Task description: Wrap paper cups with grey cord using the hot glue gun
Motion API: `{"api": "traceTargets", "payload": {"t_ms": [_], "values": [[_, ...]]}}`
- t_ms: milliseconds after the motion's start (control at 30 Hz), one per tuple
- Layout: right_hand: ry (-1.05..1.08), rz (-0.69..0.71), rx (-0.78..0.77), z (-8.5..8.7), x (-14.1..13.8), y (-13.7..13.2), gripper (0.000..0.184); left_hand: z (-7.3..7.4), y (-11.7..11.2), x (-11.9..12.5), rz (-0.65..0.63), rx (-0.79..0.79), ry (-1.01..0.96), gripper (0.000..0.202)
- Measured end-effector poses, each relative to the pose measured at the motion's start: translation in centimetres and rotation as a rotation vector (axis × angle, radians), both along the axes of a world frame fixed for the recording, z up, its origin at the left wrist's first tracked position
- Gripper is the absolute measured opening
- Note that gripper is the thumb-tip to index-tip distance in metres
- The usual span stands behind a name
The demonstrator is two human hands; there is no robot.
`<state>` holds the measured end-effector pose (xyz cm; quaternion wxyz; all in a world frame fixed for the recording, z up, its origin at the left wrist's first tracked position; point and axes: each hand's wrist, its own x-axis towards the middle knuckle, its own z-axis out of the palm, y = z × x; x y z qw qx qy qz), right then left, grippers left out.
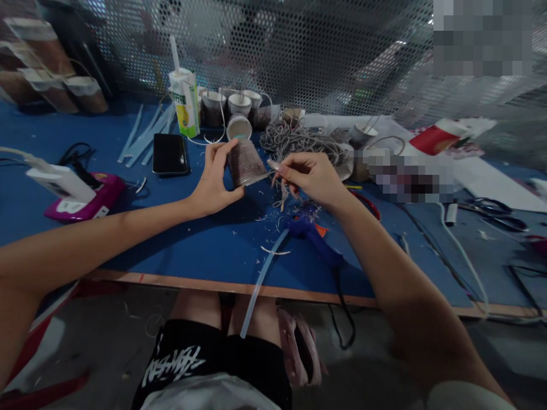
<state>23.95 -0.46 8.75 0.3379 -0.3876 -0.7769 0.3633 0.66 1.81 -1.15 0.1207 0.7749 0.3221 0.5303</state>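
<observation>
My left hand grips a small tapered cup wrapped in brown cord, thumb beneath and fingers above, tilted over the blue table. Beside its rim, my right hand is closed in a pinch on a thin cord that reaches the cup's edge. A tangled heap of grey cord lies just behind my right hand. Below both hands rests a blue hot glue gun, a long translucent glue stick jutting from it past the table edge. Cord scraps are strewn around it.
Several white-lined cups stand at the back near a drink carton. A black phone, glue sticks and a purple power strip are to the left. Scissors and a white cable lie right. Perforated metal mesh closes the back.
</observation>
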Motion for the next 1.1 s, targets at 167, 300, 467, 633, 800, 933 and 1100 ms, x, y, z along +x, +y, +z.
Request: {"api": "traceTargets", "payload": {"t_ms": [167,300,467,633,800,933,1100], "values": [[-0.020,0.007,0.032,-0.03,0.26,0.12,0.048,-0.13,0.00,-0.11,0.002,-0.014,0.003,0.098],[-0.029,-0.001,0.064,0.01,0.18,0.07,0.050,-0.05,-0.04,-0.20,-0.010,-0.005,0.012,0.096],[-0.034,-0.014,0.089,0.21,-0.22,-0.30,0.053,0.17,-0.18,-0.24,-0.020,-0.003,0.024,0.093],[-0.042,-0.017,0.121,0.03,-0.26,-0.22,0.051,0.33,-0.36,-0.12,-0.022,-0.019,0.018,0.092],[-0.072,-0.014,0.125,0.01,-0.12,-0.21,0.052,0.31,-0.45,0.01,-0.037,-0.027,-0.016,0.089],[-0.079,0.000,0.114,0.15,-0.05,-0.32,0.050,0.18,-0.32,-0.05,-0.043,-0.048,-0.047,0.086],[-0.075,0.017,0.101,0.06,0.05,-0.14,0.050,0.13,-0.27,-0.08,-0.058,-0.059,-0.068,0.084]]}}
